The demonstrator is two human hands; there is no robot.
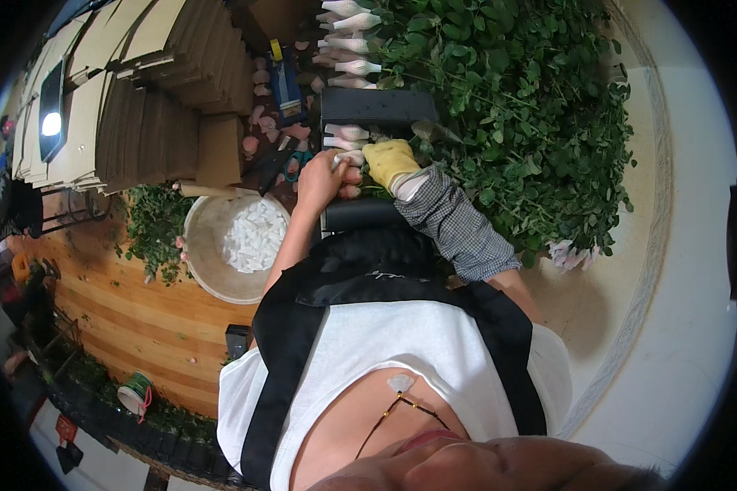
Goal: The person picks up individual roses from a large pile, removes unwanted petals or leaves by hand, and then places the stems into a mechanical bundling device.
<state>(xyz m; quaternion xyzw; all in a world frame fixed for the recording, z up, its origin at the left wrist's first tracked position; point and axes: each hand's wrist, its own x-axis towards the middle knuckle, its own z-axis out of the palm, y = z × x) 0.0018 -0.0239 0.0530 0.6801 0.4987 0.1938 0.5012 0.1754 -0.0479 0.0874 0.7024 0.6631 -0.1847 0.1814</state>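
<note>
My bare left hand (320, 181) has its fingers closed on a white foam net sleeve (353, 158) over a flower head. Against the stem end of that sleeve, my right hand (394, 162) wears a yellow glove and is curled around the rose stem, which the glove mostly hides. Just below the sleeve are bare pink rose heads (350, 184), partly covered by my left fingers. Two sleeved flower heads (346, 132) lie just beyond my hands. These sit between a far black padded block (378, 106) and a near black padded block (365, 215).
Leafy rose stems (516, 123) fill the right side; more sleeved heads (350, 43) line up farther back. A tub (199, 270) of white sleeves stands at left. Cardboard stacks (159, 123) bear a phone (52, 113). Teal-handled scissors (296, 164) and a blue tool (285, 86) lie among petals.
</note>
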